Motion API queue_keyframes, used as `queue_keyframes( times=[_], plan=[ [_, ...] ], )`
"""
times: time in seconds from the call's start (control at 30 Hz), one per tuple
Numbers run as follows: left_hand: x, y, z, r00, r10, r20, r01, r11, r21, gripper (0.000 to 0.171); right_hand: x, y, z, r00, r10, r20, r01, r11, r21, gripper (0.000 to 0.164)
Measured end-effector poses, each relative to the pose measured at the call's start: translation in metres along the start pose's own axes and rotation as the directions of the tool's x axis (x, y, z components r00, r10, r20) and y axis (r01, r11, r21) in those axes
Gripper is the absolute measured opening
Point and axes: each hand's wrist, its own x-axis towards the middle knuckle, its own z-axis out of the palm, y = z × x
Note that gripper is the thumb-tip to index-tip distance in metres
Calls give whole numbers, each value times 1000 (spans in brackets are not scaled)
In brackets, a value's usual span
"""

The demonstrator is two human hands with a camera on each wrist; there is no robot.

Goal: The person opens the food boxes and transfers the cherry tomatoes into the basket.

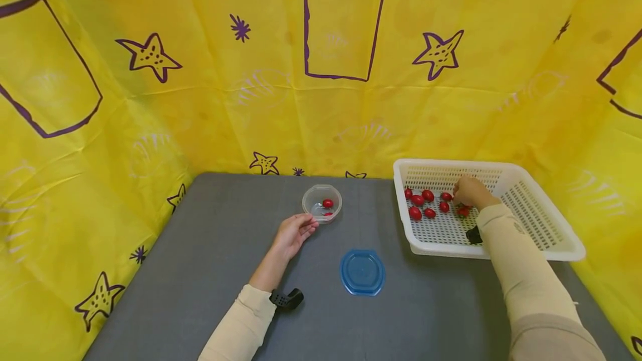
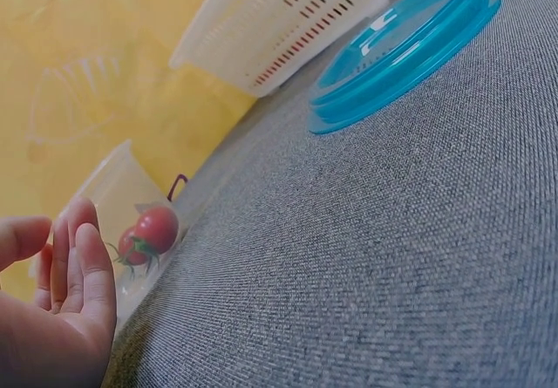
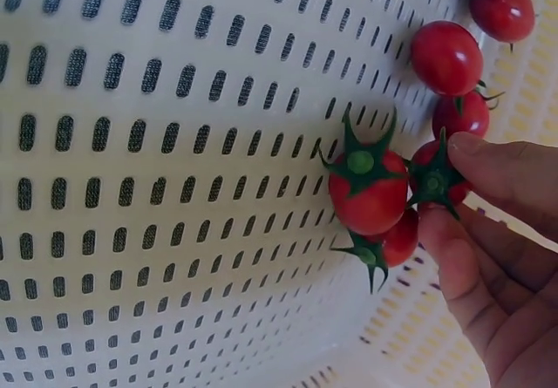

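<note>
My right hand (image 1: 472,191) reaches into a white plastic basket (image 1: 539,238). In the right wrist view, its thumb and finger pinch a small cherry tomato (image 3: 438,179) with a green calyx. Another cherry tomato (image 3: 370,198) lies right beside it, with more around. My left hand (image 1: 293,234) is at the near side of a small clear plastic container (image 1: 307,204), fingertips right by its rim. Those fingers (image 2: 98,270) are loosely bent with a gap to the thumb. Two cherry tomatoes (image 2: 157,228) sit inside the container.
A blue lid (image 1: 363,273) lies flat on the grey table (image 1: 321,316) between the arms. Several other cherry tomatoes (image 1: 417,200) are spread over the basket's left half. A yellow printed cloth (image 1: 241,121) hangs behind the table and along both sides.
</note>
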Motion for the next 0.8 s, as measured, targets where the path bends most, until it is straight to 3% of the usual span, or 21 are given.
queue_keyframes(
  times=[0.13, 0.47, 0.8],
  plan=[
    [0, -1, -1, 1000, -7, -2, 7, 1000, 2, 25, 1, 2, 4, 1000, 8, 8, -8, 1000, 1, 15],
    [-2, 0, 0, 1000, 13, 21, -13, 1000, -14, 10, 1, 0, 4, 996, 33, 77, -36, 999, 29, 21],
    [2, 0, 1, 1000, 19, 22, -19, 1000, -10, 15, -1, -4, -5, 996, 17, 83, -18, 1000, 11, 28]
  ],
)
